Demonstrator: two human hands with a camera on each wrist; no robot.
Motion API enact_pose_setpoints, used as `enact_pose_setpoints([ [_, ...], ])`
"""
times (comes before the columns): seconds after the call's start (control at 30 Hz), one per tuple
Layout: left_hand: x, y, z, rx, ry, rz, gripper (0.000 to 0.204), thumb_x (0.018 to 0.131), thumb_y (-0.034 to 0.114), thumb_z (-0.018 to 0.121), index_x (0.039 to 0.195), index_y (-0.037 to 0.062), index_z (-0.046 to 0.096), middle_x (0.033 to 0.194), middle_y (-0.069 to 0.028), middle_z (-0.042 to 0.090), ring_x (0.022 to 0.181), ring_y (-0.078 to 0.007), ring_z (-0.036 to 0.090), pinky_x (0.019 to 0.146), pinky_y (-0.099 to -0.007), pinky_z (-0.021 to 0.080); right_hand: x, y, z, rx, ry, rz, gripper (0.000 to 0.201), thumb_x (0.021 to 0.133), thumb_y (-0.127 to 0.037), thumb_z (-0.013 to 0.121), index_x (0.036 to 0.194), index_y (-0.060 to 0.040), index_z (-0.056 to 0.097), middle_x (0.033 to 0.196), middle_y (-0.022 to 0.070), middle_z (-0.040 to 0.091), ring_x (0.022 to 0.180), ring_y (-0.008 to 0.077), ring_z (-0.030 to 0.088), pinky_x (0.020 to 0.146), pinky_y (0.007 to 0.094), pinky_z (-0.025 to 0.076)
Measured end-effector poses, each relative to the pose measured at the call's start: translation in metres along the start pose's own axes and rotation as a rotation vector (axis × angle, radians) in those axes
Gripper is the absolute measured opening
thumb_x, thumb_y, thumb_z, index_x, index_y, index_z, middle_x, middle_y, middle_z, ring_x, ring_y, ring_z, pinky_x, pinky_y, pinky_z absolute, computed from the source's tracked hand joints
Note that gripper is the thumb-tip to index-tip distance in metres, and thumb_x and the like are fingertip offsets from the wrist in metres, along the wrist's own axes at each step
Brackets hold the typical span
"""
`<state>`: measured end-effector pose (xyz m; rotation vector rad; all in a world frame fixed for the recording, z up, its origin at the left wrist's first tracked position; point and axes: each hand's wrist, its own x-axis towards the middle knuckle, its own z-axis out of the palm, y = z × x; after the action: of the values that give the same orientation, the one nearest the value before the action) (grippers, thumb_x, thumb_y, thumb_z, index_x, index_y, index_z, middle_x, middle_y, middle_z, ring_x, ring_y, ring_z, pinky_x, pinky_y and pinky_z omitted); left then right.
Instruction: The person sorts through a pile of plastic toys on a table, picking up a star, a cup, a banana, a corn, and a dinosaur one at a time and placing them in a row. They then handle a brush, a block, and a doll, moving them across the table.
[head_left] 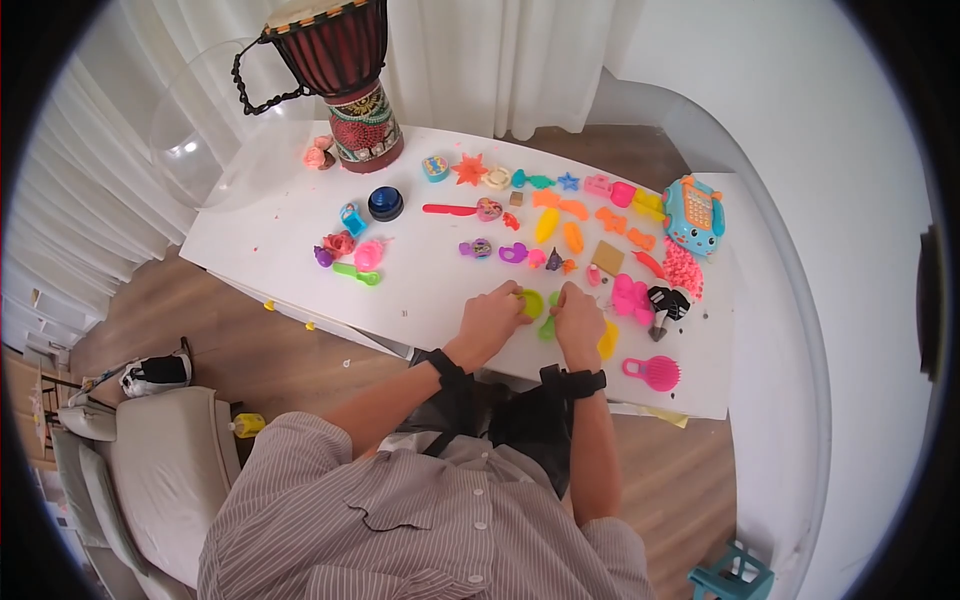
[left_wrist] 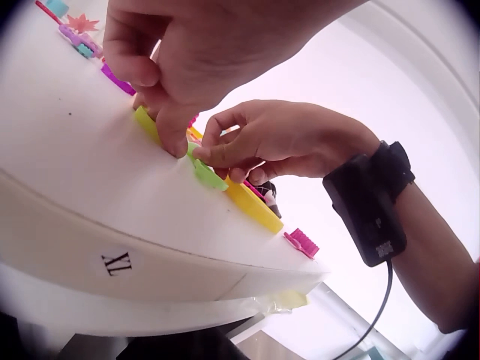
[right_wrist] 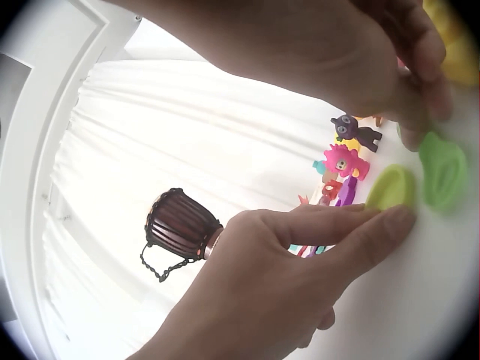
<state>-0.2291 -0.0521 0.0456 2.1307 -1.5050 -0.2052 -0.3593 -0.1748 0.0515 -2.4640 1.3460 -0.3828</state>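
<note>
My left hand point(head_left: 490, 325) pinches a yellow-green oval toy piece point(head_left: 533, 304) between thumb and finger; in the right wrist view that piece point(right_wrist: 391, 187) lies low over the white tabletop. Just to its right is a green toy piece point(head_left: 547, 328), a wavy shape in the right wrist view point(right_wrist: 444, 172). My right hand point(head_left: 580, 328) has its curled fingertips on the upper edge of the green piece, the grip partly hidden. In the left wrist view my right hand point(left_wrist: 262, 142) reaches the green piece point(left_wrist: 208, 175) beside my left hand point(left_wrist: 187, 60).
Rows of small colourful toys cover the table's right half, with a toy phone point(head_left: 694, 216) at the far right. A yellow piece point(head_left: 608, 341) and a pink brush point(head_left: 655, 373) lie right of my hands. A drum point(head_left: 362, 95) stands at the back left.
</note>
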Motion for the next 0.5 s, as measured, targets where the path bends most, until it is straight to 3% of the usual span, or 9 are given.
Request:
enact_pose_setpoints([
  [0.2,-0.003,-0.001,0.002,-0.055,0.009,-0.03,0.024,0.09,0.035,0.076,0.099,0.0131,0.08,0.125,0.0004,0.068,0.088,-0.0286,0.074,0.078,-0.0431,0.059,0.001,-0.002,-0.005,0.042,-0.015,0.009,0.022,0.083,-0.018,0.083,0.09,-0.0108,0.063,0.088,0.017,0.072,0.088,0.0424,0.071,0.07,0.0535,0.052],
  [0.23,-0.004,0.0,0.001,-0.068,-0.002,-0.035,0.026,0.089,0.033,0.077,0.102,0.0104,0.079,0.128,-0.0019,0.068,0.089,-0.0318,0.074,0.079,-0.0447,0.06,0.001,-0.003,-0.007,0.042,-0.013,0.008,0.022,0.083,-0.018,0.083,0.09,-0.0108,0.063,0.088,0.017,0.072,0.088,0.0424,0.071,0.07,0.0535,0.052],
  [0.3,-0.003,0.0,-0.004,-0.072,-0.008,-0.035,0.029,0.088,0.03,0.078,0.106,0.0077,0.077,0.13,-0.0043,0.068,0.089,-0.0349,0.075,0.08,-0.0464,0.06,0.001,-0.005,-0.01,-0.032,-0.097,-0.006,0.02,0.09,-0.018,0.075,0.101,-0.0076,0.062,0.099,0.0186,0.073,0.095,0.0426,0.072,0.077,0.0534,0.056],
  [0.5,-0.011,-0.009,-0.015,-0.174,-0.038,-0.023,0.034,0.089,0.032,0.077,0.117,0.0129,0.074,0.141,-0.0039,0.062,0.098,-0.035,0.074,0.088,-0.0463,0.059,0.007,-0.006,-0.008,-0.076,-0.165,0.018,0.021,0.092,-0.019,0.075,0.104,-0.0078,0.063,0.104,0.0193,0.074,0.099,0.0427,0.072,0.078,0.0538,0.057],
])
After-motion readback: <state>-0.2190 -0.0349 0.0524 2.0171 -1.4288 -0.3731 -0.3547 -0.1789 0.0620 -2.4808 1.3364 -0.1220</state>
